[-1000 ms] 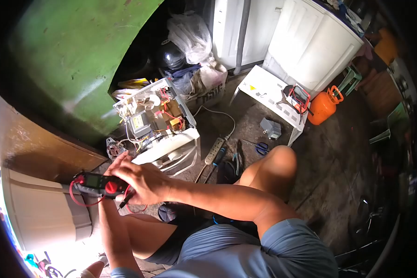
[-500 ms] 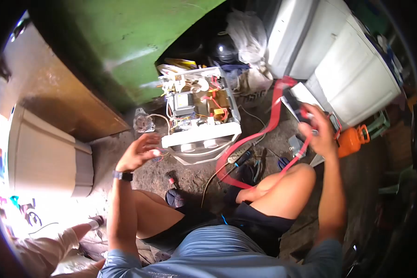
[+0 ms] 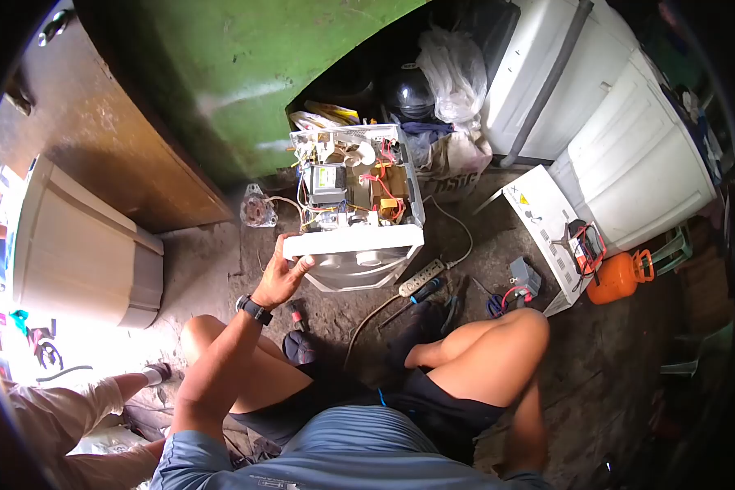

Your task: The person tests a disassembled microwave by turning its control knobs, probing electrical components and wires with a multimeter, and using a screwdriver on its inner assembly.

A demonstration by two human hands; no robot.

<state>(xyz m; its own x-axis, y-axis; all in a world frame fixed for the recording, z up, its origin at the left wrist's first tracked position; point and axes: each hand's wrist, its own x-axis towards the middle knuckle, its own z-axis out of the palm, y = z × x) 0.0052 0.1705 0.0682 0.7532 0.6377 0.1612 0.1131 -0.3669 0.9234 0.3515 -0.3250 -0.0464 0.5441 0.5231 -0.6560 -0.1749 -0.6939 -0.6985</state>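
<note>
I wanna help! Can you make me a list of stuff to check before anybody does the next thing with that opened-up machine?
1. Left hand has the corner of the white front panel: ok.
2. Right hand in sight: not ok, it's out of view below the bent knee.
3. Machine covered up: not ok, its wires and parts are showing on top.
4. Machine unplugged from the power strip: cannot tell, so I'd keep fingers away.
5. Floor by the feet tidy: not ok, a blue-handled tool lies there.
</note>
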